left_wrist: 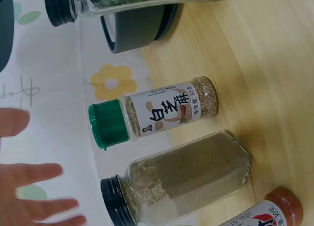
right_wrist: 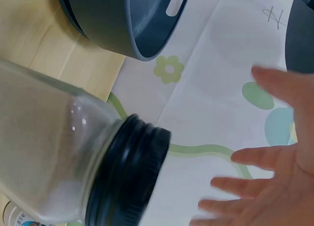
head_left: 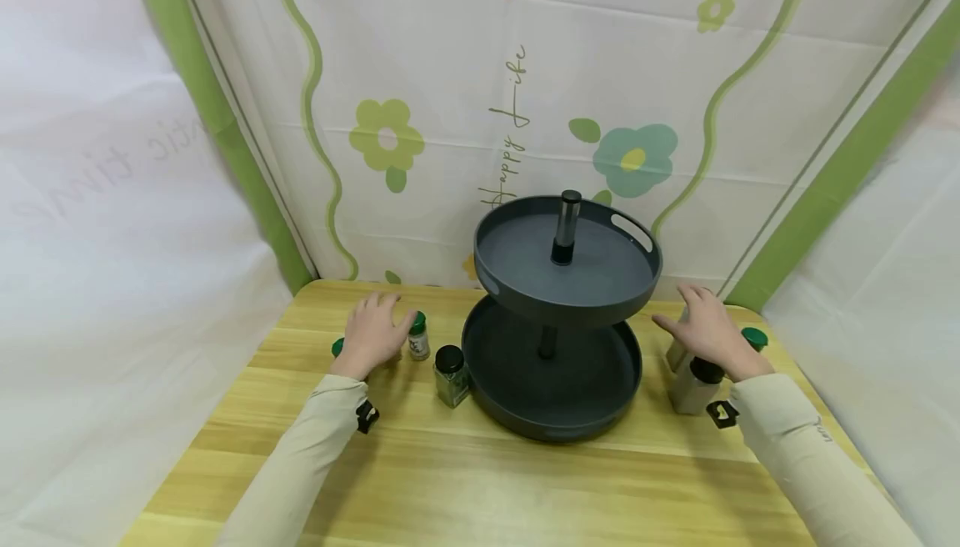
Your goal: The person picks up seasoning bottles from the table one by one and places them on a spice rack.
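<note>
Fingers spread, my left hand hovers over spice jars on the table's left side. Below it in the left wrist view are a green-capped sesame jar, a black-lidded jar of brown powder and part of a reddish jar. A black-lidded jar of dried green herbs stands beside the tray. My right hand, also spread and holding nothing, is above a black-lidded jar of pale powder. Close by is a green-capped jar; another jar there is partly hidden by the hand.
A dark grey two-tier round tray stands between the hands, with a central post through its upper tier. Nothing lies on either visible tier. Behind the wooden table hangs a flower-printed white curtain, with more white fabric at both sides.
</note>
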Action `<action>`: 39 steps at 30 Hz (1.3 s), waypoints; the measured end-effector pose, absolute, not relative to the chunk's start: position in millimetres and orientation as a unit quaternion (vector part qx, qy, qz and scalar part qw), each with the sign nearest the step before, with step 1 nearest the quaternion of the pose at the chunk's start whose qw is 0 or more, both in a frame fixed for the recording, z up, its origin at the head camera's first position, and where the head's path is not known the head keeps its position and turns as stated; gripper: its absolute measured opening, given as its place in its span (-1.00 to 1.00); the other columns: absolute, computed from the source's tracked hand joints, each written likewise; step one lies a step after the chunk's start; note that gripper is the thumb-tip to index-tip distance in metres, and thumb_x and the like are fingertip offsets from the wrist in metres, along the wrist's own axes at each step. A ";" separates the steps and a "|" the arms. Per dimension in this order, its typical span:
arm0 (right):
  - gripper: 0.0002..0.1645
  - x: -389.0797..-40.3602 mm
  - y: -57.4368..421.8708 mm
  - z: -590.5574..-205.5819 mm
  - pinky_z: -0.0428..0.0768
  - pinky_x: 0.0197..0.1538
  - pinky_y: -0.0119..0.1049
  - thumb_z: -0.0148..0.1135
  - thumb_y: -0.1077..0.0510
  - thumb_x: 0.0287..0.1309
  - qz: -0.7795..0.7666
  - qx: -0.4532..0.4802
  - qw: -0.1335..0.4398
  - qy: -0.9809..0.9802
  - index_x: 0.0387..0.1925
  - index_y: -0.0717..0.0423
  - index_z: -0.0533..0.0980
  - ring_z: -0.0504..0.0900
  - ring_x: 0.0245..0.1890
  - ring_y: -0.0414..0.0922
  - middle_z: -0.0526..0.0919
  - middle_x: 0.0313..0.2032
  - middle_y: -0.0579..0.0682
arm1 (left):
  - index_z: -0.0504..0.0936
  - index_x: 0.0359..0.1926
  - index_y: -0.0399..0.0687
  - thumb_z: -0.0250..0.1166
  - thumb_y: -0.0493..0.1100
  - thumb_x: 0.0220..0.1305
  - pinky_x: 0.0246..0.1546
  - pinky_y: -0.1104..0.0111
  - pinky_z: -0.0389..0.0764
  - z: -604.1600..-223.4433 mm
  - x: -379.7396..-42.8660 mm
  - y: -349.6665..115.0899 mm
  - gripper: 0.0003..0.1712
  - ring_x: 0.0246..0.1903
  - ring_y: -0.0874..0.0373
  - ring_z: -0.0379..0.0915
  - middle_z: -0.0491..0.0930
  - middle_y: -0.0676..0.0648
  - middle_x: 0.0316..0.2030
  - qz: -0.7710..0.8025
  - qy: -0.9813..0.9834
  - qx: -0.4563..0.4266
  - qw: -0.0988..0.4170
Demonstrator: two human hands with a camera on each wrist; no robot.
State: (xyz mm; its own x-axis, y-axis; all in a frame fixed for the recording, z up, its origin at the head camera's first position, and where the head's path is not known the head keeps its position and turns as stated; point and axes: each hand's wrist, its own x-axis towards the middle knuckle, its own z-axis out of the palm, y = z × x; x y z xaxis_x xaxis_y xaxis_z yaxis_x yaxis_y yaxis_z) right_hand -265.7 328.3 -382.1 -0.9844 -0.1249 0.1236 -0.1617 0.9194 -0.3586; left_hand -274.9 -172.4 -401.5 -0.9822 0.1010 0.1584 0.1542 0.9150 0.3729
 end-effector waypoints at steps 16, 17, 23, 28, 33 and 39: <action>-0.29 -260.6 322.8 -368.1 0.40 -0.01 0.27 -0.32 -0.07 0.46 0.263 0.095 0.104 -0.955 0.31 0.47 0.15 0.47 -0.04 0.33 0.30 0.15 0.50 | 0.53 0.09 -0.24 0.09 -0.17 0.41 -0.12 0.13 0.56 -414.2 -256.6 -172.0 -0.67 -0.06 0.00 0.49 0.56 -0.17 -0.04 -0.395 -0.896 -0.172 0.111; -0.29 -259.7 321.1 -365.7 0.40 -0.01 0.26 -0.33 -0.07 0.46 0.267 0.096 0.105 -0.953 0.31 0.47 0.15 0.48 -0.04 0.33 0.30 0.15 0.50 | 0.52 0.10 -0.25 0.09 -0.16 0.41 -0.11 0.14 0.56 -416.2 -254.6 -171.8 -0.66 -0.06 -0.01 0.49 0.56 -0.18 -0.03 -0.408 -0.891 -0.172 0.105; -0.34 -254.8 310.1 -350.2 0.40 0.02 0.26 -0.30 -0.01 0.47 0.289 0.096 0.125 -0.944 0.31 0.46 0.16 0.39 0.07 0.39 0.31 0.15 0.49 | 0.47 0.15 -0.27 0.07 -0.13 0.43 -0.07 0.14 0.54 -430.7 -246.4 -169.3 -0.61 -0.02 -0.03 0.48 0.53 -0.21 0.01 -0.436 -0.879 -0.175 0.079; -0.37 -253.4 304.0 -341.0 0.40 0.02 0.25 -0.27 0.01 0.46 0.303 0.094 0.157 -0.935 0.30 0.43 0.20 0.42 0.05 0.38 0.30 0.16 0.46 | 0.44 0.19 -0.28 0.02 -0.09 0.46 -0.03 0.13 0.52 -441.8 -243.4 -164.7 -0.57 -0.02 -0.03 0.48 0.54 -0.18 0.00 -0.437 -0.878 -0.182 0.066; -0.34 -254.7 299.8 -334.4 0.38 0.03 0.25 -0.33 -0.04 0.47 0.305 0.094 0.176 -0.931 0.34 0.38 0.16 0.40 0.08 0.34 0.28 0.22 0.43 | 0.40 0.22 -0.31 0.03 -0.10 0.45 0.01 0.10 0.50 -455.1 -240.7 -157.6 -0.54 0.02 -0.07 0.47 0.51 -0.23 0.06 -0.459 -0.864 -0.199 0.057; -0.31 -253.6 290.9 -326.6 0.33 0.07 0.25 -0.39 -0.08 0.48 0.324 0.103 0.190 -0.921 0.38 0.33 0.11 0.51 -0.03 0.29 0.30 0.22 0.41 | 0.25 0.32 -0.34 0.08 -0.07 0.42 0.08 0.08 0.45 -471.0 -237.3 -149.9 -0.42 0.16 -0.15 0.33 0.34 -0.33 0.21 -0.482 -0.850 -0.209 0.017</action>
